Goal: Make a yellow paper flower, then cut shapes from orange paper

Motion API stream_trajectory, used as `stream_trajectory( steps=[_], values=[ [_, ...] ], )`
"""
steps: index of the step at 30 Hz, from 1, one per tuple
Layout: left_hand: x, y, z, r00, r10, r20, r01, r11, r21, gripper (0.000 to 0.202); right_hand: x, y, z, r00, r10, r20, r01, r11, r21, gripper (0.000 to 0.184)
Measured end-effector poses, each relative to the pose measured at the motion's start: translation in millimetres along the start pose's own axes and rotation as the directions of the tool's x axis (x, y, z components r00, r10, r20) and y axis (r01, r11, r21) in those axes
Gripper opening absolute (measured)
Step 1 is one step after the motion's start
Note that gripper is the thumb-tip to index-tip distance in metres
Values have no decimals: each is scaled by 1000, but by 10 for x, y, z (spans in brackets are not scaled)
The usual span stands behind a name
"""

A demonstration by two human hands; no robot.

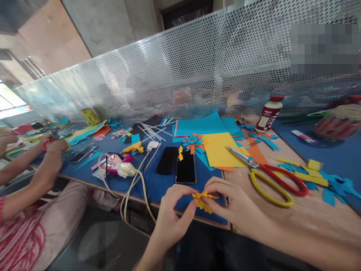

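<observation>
Between my two hands is a small piece of folded yellow paper [203, 203] with a zigzag, pleated edge, held over the table's front edge. My left hand [178, 210] pinches its left side between thumb and fingers. On the right side, my right hand [229, 197] grips it the same way, its fingertips partly hiding the paper. Just beyond my hands lie two dark phones, a black phone [167, 160] and another phone [185, 167] with a small yellow paper piece [180, 153] on it. To the right rest large scissors [270, 175] with red and yellow handles, blades apart.
Yellow sheets [224, 150], blue sheets [197, 125] and a blue-orange paper flower [193, 141] lie behind. A glue gun [133, 147] and cables [132, 188] are at left. A bottle [269, 114] stands by the perforated metal screen [175, 71]. Another person's hand [56, 145] holds scissors.
</observation>
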State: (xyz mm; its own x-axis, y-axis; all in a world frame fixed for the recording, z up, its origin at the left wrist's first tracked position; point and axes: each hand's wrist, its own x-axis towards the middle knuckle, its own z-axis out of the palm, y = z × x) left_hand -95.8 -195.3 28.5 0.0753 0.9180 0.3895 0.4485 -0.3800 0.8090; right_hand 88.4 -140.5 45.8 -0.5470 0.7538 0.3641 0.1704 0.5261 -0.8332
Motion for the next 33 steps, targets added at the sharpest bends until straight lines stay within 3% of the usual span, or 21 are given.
stream_trajectory(
  steps=[14,24,33],
  values=[
    [91,-69,101,990,-140,-14,139,990,-34,11,62,62,-71,967,242,79,-247,967,65,17],
    [110,-40,137,996,-91,-17,91,995,-37,8,8,76,-37,979,199,37,-200,979,30,18],
    [104,-91,160,1000,-23,-15,24,998,61,8,18,169,-31,987,157,43,-159,987,35,12]
  ],
)
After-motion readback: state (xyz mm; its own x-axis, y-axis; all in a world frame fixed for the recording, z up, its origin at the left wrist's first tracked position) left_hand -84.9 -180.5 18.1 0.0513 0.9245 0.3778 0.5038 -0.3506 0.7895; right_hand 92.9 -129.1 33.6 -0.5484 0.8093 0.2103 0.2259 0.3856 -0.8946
